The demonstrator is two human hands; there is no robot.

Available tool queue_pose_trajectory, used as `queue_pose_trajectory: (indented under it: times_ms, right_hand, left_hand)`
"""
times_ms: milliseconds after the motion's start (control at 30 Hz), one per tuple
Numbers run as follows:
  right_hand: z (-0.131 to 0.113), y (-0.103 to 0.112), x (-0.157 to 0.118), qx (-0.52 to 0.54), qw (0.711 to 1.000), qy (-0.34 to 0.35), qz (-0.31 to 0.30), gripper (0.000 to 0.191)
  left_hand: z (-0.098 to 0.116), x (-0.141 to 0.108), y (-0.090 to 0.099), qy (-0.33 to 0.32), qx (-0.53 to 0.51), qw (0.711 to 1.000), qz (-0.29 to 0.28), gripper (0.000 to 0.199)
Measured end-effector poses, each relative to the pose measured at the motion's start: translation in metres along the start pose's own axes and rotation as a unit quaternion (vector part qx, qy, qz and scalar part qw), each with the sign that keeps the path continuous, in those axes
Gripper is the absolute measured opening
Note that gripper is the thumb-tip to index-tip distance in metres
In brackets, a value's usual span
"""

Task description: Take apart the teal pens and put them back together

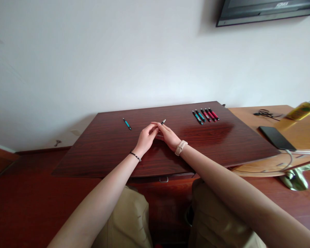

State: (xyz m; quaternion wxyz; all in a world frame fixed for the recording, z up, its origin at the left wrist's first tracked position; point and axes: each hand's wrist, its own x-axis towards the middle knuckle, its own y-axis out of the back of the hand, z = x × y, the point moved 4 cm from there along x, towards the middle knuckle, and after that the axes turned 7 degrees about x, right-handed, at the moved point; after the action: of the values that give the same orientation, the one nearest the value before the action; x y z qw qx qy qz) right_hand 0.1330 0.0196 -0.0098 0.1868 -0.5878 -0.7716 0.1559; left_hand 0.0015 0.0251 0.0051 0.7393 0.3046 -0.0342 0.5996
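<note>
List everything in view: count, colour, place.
dark table: one, reddish, centre
held pen: one, dark, centre
teal pens: three, teal, one left, two right
red pens: three, red, right
lighter table: one, tan, right
device: one, black, right
cord: one, black, right
cable: one, pale, right
can: one, yellow, right
television: one, black, upper right
wall: one, white, behind
floor: one, reddish, below
pale item: one, greenish, floor
handle: one, metallic, table front
bracelet: one, black, left wrist
watch: one, pale, right wrist
trousers: one, khaki, below
hands: two, bare, centre
</note>
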Motion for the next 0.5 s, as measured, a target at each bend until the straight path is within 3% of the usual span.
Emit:
queue_pose_trajectory:
  times_ms: [100, 300, 500]
  right_hand:
    - [-0.004, 0.0, 0.0, -0.017, 1.0, -0.006, 0.0, 0.04]
    - [-0.017, 0.011, -0.002, -0.062, 0.996, 0.046, 0.047, 0.039]
    - [-0.033, 0.023, 0.007, -0.131, 0.988, 0.075, -0.036, 0.037]
  left_hand:
    - [0.003, 0.0, 0.004, 0.004, 0.023, 1.0, 0.004, 0.03]
    - [0.003, -0.003, 0.016, 0.017, 0.09, 0.996, 0.0, 0.029]
    - [0.01, -0.002, 0.029, -0.021, 0.179, 0.984, 0.005, 0.025]
